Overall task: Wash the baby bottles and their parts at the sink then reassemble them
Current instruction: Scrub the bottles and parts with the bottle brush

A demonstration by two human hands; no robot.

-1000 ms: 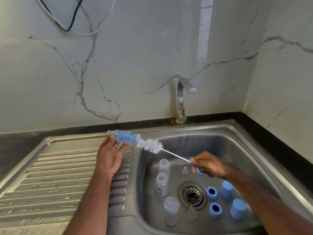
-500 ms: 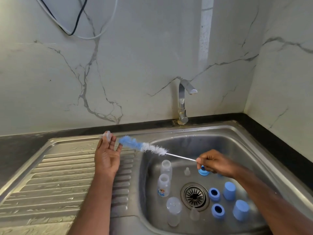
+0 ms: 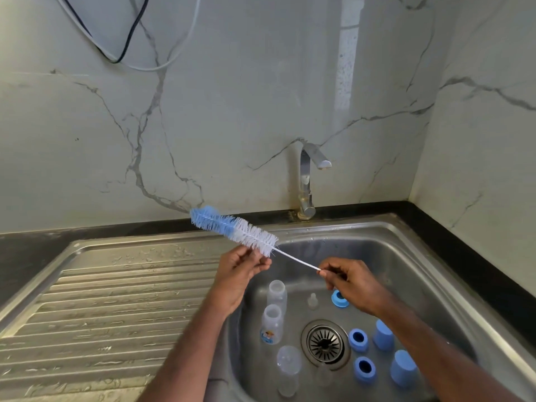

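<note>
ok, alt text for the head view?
Right hand pinches the wire handle of a blue-and-white bottle brush; left hand fingers its white bristles above a steel sink holding clear bottles and blue caps.

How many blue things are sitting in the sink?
5: ring under the right hand, two rings and two caps beside the drain. Arms may hide more.

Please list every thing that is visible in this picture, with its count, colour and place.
bottle brush: 1, blue and white bristles, held above the sink
bottles: 3, clear, basin left side
teats: 2, clear, near the drain
rings: 3, blue, basin right side
caps: 2, blue, basin right side
sink: 1, steel, with drainboard
tap: 1, chrome, behind the basin
cables: 2, black and white, on the wall
left hand: pinches the bristles
right hand: pinches the wire handle
</note>
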